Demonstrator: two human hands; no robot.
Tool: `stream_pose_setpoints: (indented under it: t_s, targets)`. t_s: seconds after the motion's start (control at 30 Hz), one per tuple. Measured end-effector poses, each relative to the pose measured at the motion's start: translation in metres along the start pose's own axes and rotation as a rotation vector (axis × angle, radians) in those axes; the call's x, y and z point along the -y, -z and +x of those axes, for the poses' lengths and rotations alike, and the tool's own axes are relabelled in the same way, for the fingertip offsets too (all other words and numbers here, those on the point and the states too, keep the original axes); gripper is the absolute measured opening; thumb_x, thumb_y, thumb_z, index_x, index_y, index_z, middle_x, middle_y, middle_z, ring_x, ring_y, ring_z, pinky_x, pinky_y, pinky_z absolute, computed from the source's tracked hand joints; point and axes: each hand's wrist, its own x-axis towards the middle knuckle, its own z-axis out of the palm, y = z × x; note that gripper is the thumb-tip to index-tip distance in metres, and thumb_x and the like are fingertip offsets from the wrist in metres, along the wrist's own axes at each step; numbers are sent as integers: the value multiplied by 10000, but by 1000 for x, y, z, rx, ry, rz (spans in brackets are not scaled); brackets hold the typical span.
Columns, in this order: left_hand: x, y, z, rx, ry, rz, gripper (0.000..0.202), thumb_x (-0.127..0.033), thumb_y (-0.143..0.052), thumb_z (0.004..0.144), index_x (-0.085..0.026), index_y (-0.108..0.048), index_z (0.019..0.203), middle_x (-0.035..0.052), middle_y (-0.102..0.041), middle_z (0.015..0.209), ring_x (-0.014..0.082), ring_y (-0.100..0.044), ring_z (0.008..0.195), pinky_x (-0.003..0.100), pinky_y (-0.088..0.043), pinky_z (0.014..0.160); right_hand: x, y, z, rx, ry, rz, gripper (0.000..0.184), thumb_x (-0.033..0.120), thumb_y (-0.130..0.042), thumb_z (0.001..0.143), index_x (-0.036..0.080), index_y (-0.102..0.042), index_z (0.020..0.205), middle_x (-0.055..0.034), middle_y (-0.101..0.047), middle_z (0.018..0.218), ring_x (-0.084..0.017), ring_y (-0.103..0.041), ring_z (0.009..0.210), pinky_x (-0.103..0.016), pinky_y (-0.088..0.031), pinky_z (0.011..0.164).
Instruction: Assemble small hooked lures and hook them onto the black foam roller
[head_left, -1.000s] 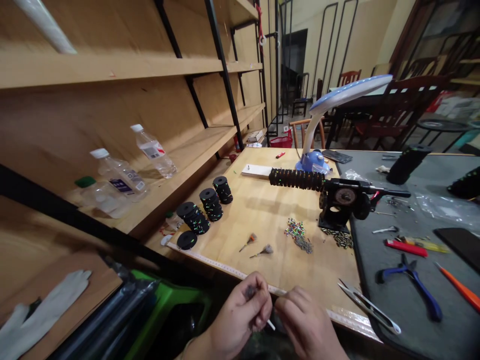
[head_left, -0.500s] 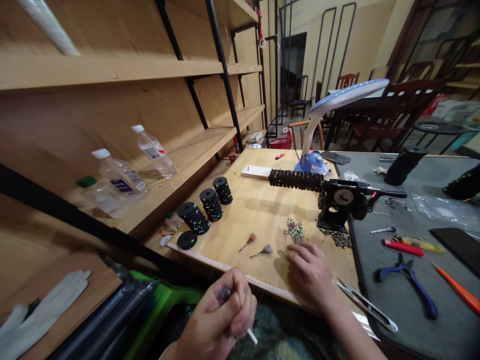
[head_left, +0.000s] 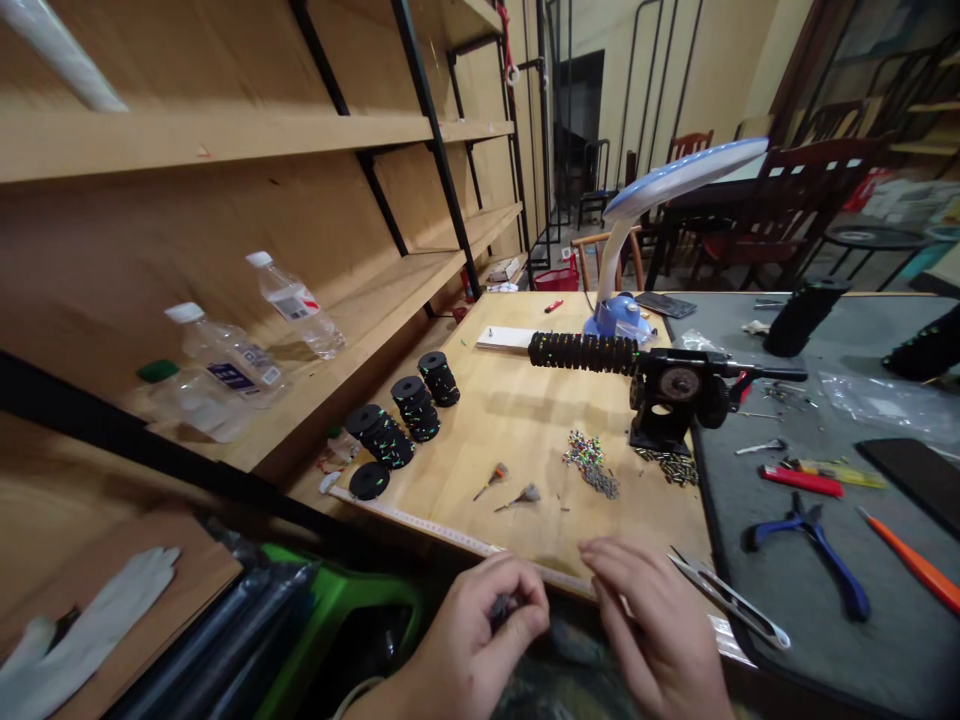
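Left hand (head_left: 480,640) holds small dark bundle (head_left: 499,608) near table (head_left: 495,435) edge.
Left fingers curled round it; right hand (head_left: 660,625) just beside, fingers bent, can't tell if gripping anything. Bead pile (head_left: 583,450) beyond.

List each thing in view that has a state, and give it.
Left hand, curled, small dark item inside
Right hand, half curled, contents unclear
Pliers, handles spread
Tweezers, tips apart
Blue lamp, upright, lighting unclear
Bottles, capped
Black rolls at left, standing
Pile of coloured bits, loose
Glove, lying flat
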Motion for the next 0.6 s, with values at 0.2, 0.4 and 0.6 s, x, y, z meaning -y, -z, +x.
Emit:
stream_pose_setpoints:
  t_s: [0.2, 0.4, 0.6]
  targets:
    - [10, -2, -3, -50, -104, 181, 133, -183, -509, 879, -169, -559, 756, 43, -532, 807, 165, -529, 773, 259, -402, 701, 29, -22, -14, 165, -350, 477, 314, 230, -519, 916, 255, -519, 1229, -71, -719, 1082, -188, -702, 926, -233, -556, 785]
    - [21, -8, 2, -46, 16, 167, 130, -156, -536, 846, -161, -568, 720, 24, -532, 749, 156, -512, 730, 255, -385, 668, 19, -36, -27, 386, -586, 566, 229, 345, -469, 922, 182, -604, 835, -4, -631, 632, -140, -582, 561, -216, -452, 559]
    - [42, -18, 12, -15, 207, -127, 106, -230, -626, 800, -151, -567, 762, 1, -525, 723, 134, -498, 697, 255, -400, 667, 12, -45, -45, 277, -759, 588, 355, 488, -498, 885, 194, -521, 688, 62, -413, 530, -99, -388, 471, -214, -311, 465]
